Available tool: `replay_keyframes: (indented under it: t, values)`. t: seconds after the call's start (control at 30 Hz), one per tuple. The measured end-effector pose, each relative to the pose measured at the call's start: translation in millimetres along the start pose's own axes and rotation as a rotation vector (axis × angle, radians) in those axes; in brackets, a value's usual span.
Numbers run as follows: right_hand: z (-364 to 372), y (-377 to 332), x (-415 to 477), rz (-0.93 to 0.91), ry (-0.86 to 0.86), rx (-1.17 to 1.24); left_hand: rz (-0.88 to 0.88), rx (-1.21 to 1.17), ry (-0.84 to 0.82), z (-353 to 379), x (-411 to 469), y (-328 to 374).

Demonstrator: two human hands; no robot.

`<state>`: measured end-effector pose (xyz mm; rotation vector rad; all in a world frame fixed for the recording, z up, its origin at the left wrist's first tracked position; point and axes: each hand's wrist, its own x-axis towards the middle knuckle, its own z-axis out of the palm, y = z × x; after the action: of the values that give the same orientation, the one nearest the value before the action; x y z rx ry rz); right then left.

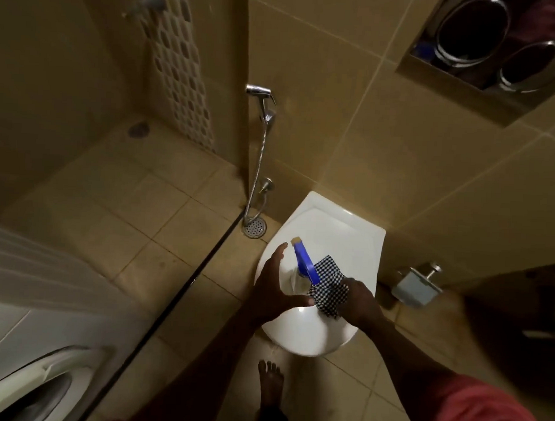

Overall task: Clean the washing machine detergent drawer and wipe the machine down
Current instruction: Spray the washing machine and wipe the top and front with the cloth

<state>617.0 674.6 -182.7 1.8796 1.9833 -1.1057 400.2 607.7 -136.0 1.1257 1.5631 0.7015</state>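
A clear spray bottle with a blue trigger head (pixel 305 265) stands on the closed white toilet lid (pixel 332 241). Next to it lies a black-and-white checked cloth (pixel 327 284). My left hand (pixel 274 285) is spread open around the bottle's left side, fingers apart, and I cannot tell whether it touches the bottle. My right hand (pixel 359 301) rests on the cloth and grips its near edge. The white front-loading washing machine (pixel 25 342) is at the lower left, with part of its round door (pixel 39 387) showing. Its detergent drawer is out of view.
A chrome hand sprayer (pixel 263 101) hangs on the tiled wall, its hose running down to a floor drain (pixel 254 227). A toilet paper holder (pixel 417 285) sticks out at the right. A wall niche (pixel 486 50) holds steel bowls. My bare foot (pixel 270 385) stands before the toilet.
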Motion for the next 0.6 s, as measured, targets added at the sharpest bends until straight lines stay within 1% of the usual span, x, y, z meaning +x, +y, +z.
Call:
replay_keyframes:
  t: [0.07, 0.13, 0.23, 0.33, 0.4, 0.5, 0.6]
  values:
    - [-4.3, 0.0, 16.4, -0.029, 0.02, 0.034, 0.046, -0.032, 0.05, 11.3, 11.0, -1.9]
    - [-1.7, 1.4, 31.5, -0.034, 0.036, 0.055, 0.055, -0.063, 0.087, 24.2, 22.7, -6.2]
    - [8.9, 6.6, 48.8, -0.019, 0.023, 0.091, 0.096, -0.095, 0.13, 41.0, 34.1, -9.0]
    - [24.9, 18.8, 61.9, -0.061, 0.018, 0.095, 0.167, -0.153, 0.209, 53.8, 42.8, -10.0]
    - [35.9, 23.8, 66.4, -0.084, 0.036, 0.067, 0.182, -0.159, 0.244, 57.6, 46.4, -14.3]
    - [50.8, 25.7, 75.1, -0.099, 0.045, -0.018, 0.151, -0.139, 0.275, 54.2, 54.7, -20.6]
    - [68.2, 25.2, 84.7, -0.035, 0.01, -0.091, 0.181, -0.099, 0.327, 45.7, 60.1, -25.4]
